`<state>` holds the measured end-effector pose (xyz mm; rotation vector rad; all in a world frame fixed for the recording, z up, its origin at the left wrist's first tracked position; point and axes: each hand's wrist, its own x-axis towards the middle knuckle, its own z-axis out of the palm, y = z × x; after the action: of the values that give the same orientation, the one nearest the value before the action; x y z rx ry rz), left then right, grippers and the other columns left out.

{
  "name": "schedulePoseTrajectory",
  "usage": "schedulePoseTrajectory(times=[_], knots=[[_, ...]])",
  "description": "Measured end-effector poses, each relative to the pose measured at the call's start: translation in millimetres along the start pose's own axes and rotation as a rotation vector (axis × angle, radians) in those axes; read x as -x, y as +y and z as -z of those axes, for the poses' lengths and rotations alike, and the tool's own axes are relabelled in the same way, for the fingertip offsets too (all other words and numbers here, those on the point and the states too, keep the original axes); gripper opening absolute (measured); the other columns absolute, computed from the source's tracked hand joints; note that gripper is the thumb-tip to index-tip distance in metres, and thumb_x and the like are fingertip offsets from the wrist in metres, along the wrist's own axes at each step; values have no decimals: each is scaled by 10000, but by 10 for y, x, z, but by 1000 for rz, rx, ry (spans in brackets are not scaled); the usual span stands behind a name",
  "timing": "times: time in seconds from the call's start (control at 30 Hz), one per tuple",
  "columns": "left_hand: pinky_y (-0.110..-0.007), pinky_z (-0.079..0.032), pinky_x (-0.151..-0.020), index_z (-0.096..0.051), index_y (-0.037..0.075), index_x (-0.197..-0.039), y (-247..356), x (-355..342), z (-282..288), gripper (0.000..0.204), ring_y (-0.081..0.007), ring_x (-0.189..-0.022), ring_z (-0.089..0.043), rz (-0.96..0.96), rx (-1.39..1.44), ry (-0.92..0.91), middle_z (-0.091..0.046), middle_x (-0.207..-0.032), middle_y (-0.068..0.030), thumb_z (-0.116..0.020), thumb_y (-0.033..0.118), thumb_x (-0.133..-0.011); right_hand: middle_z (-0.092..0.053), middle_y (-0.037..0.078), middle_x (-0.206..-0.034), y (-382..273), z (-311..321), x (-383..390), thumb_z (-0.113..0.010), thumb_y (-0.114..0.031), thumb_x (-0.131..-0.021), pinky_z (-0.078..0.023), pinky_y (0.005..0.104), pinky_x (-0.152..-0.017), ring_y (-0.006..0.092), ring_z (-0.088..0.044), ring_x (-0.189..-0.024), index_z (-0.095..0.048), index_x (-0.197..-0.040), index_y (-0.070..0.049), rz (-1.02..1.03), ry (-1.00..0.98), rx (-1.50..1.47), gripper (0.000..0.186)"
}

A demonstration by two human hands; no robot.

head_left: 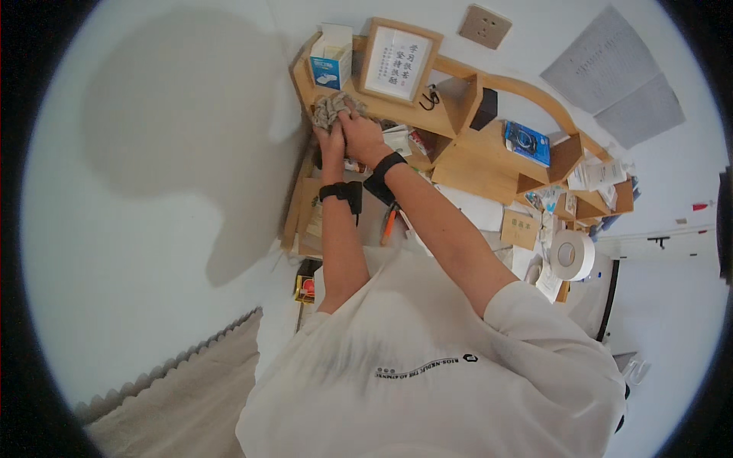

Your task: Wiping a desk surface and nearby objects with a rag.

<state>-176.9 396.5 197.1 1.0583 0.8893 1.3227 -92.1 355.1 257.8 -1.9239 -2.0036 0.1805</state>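
Observation:
A crumpled grey-beige cloth [333,108] is bunched at the left end of the wooden desk shelf [427,118]. My right hand [362,139] presses on it from the right, fingers bent into its folds. Close beside, my left hand [330,143] grips the cloth's lower side, its fingers partly hidden by the folds. Dark bands circle both my wrists. Just behind the cloth stands a blue-and-white box [331,65] with its lid flap up. A wood-framed print [400,61] leans on the same shelf, to the right of the box.
A small black cable [430,98] lies by the frame. Farther right are a blue package [527,143], a yellow-brown notebook [520,229] and a large white tape roll [572,255]. An orange-handled tool [389,223] shows below my right wrist. The white wall borders the left side.

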Motion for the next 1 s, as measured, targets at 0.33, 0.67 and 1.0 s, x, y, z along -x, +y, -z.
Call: schedulePoseTrajectory(times=[0.33, 0.67, 1.0], knots=[[-411, -379, -985, -301, -77, -1355, -330, 328, -584, 598, -334, -1178, -484, 274, -40, -112, -489, -1287, -212, -513, 193, -865, -260, 139, -1515, 410, 340, 760, -724, -75, -681, -549, 453, -788, 411, -601, -1014, -433, -1169, -75, -166, 12, -8, 568], [-431, -408, -955, -368, -93, -1300, -207, 995, -1444, 567, -401, -1146, -521, 248, -265, -396, -514, -1255, -296, -512, 247, -869, -295, 148, -1495, 1180, 362, 1510, -703, -54, -669, -518, 473, -804, 451, -575, -999, -419, -1183, -64, -297, 229, 38, 587], [-457, -420, -952, -411, -79, -1294, -407, 1405, -1679, 643, -454, -1147, -521, 142, -533, -706, -551, -1203, -325, -608, 309, -821, -555, 284, -1124, 1266, 467, 2281, -731, -181, -684, -486, 527, -736, 468, -580, -929, -404, -1173, -50, -544, 239, -78, 603]])
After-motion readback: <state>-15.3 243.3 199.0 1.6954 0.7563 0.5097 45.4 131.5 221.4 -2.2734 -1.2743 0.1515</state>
